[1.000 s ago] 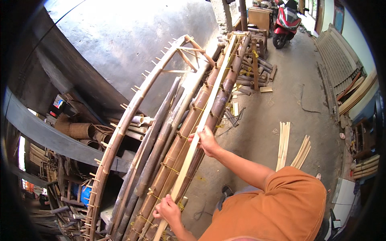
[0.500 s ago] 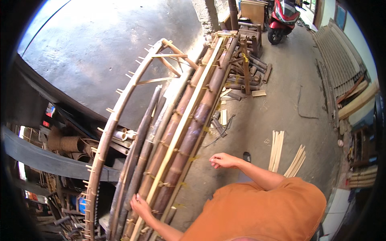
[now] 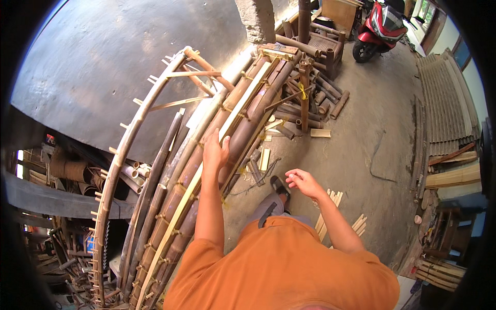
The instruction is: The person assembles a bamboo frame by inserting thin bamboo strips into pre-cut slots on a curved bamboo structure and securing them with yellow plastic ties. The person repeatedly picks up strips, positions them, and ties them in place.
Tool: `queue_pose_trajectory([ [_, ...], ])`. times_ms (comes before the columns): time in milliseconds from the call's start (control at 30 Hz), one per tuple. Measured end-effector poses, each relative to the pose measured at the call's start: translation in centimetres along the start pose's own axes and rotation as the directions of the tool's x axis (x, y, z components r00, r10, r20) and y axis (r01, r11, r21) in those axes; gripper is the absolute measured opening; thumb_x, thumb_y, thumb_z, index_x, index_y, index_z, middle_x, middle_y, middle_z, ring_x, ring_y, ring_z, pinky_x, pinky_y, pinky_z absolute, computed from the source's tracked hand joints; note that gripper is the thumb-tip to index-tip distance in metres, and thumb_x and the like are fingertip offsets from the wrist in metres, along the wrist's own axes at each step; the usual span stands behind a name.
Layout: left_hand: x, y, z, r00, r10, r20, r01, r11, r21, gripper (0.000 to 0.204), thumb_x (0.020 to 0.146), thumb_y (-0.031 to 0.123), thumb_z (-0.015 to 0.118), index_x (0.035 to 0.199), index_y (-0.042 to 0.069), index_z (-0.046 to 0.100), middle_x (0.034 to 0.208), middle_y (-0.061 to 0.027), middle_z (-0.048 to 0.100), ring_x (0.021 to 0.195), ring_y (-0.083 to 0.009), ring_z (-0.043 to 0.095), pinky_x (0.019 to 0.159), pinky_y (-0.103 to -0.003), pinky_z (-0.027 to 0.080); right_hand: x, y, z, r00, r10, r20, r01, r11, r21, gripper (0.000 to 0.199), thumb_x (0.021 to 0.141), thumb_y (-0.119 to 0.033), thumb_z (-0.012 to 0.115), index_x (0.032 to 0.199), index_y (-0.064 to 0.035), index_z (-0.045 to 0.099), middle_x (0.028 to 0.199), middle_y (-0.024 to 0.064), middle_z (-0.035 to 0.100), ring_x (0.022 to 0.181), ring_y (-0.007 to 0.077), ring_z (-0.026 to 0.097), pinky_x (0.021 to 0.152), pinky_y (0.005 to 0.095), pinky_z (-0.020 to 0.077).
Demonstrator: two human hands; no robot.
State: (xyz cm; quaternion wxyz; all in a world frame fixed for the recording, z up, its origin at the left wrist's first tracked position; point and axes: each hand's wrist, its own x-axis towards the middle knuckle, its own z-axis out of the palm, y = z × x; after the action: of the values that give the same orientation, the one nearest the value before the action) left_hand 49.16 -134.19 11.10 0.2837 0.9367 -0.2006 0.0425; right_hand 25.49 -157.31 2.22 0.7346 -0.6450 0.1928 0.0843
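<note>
My left hand (image 3: 215, 151) lies on a long pale bamboo strip (image 3: 189, 187), its thumb apart from the fingers. The strip runs lengthwise along a row of brown bamboo poles (image 3: 263, 109), with thin ties crossing at intervals. My right hand (image 3: 304, 183) hangs in the air to the right of the poles, fingers loosely bent and apart, holding nothing. Left of the row curves a bamboo frame (image 3: 122, 151) with short pegs sticking out. Between frame and row lie darker bamboo poles (image 3: 155, 194).
Cut bamboo pieces (image 3: 330, 93) lie heaped beyond the poles, near an upright bamboo post (image 3: 305, 98). Pale strips (image 3: 330, 209) lie on the floor by my right arm. A red motorbike (image 3: 380, 31) stands far right. Corrugated sheets (image 3: 447, 103) lean along the right wall.
My left hand has moved well forward along the pale strip. My right hand's fingers have loosened from a more closed curl. My body has stepped forward, and a foot now shows beside the poles.
</note>
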Motion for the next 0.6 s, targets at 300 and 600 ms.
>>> queue_pose_trajectory([
  [300,8.8,-1.7,8.6,0.974,-0.223,0.027,0.207,0.940,0.272,0.038,0.092,0.029,0.059,0.112,-0.003,0.061,0.107,-0.0263,0.063,0.105,-0.0425,0.058,0.091,-0.049,0.045,9.1,-1.3,-10.5,0.984,0.176,0.038,-0.173,0.981,-0.085,0.026,0.102,-0.021,0.049,0.118,-0.0025,0.059,0.100,0.0054,0.064,0.083,0.0121,0.061,0.077,0.0276,0.0514],
  [600,14.3,2.4,9.4,0.998,-0.053,-0.036,0.052,0.998,-0.027,0.025,0.087,0.017,0.067,0.105,0.000,0.065,0.092,-0.0205,0.063,0.087,-0.0375,0.061,0.078,-0.045,0.048,21.1,-7.8,-14.5,0.970,0.175,0.171,-0.128,0.958,-0.257,0.029,0.101,-0.024,0.050,0.117,-0.0013,0.060,0.097,0.0040,0.064,0.081,0.0111,0.059,0.075,0.0274,0.0501],
])
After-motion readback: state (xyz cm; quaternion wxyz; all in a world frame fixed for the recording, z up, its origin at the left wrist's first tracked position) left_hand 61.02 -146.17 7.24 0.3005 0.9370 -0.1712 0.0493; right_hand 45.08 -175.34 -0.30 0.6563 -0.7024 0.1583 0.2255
